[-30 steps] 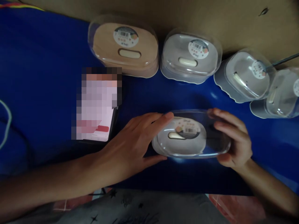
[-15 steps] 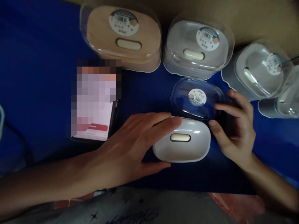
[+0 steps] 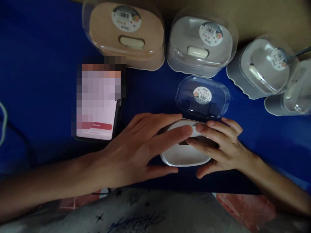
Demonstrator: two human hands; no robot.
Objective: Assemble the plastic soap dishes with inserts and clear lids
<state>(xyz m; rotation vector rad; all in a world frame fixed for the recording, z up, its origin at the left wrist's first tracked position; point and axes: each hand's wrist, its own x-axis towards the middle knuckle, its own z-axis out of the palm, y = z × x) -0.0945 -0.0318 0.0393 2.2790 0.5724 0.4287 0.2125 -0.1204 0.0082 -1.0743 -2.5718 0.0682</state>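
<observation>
While both hands meet over the white box [image 3: 186, 158], there's plenty set out around them on the blue table [image 3: 48, 64]. Over on the left lies the phone [image 3: 99, 106], screen up and partly pixelated, just beyond the left forearm. Behind it and to its right sits the peach box [image 3: 104, 34], then the grey box [image 3: 188, 35], then two more grey ones, the third box [image 3: 251, 60] and the fourth box [image 3: 300, 81], curving down the right side, every one under a clear cover. The clear lid [image 3: 186, 94], with its round label, lies right behind the white box, filling the space between it and the grey box. A pale cord [image 3: 4, 123] curves at the far left. Now the white box itself: it's on the near part of the table, in front of the body, long axis running side to side, rounded ends to left and right. Its middle is largely covered by fingers. The left hand [image 3: 142, 147] is spread wide round the left end, thumb at the near edge, fingers on the far edge and top. The right hand [image 3: 225, 150] is half open, its fingers over the top and right end, its thumb held apart near the front edge.
</observation>
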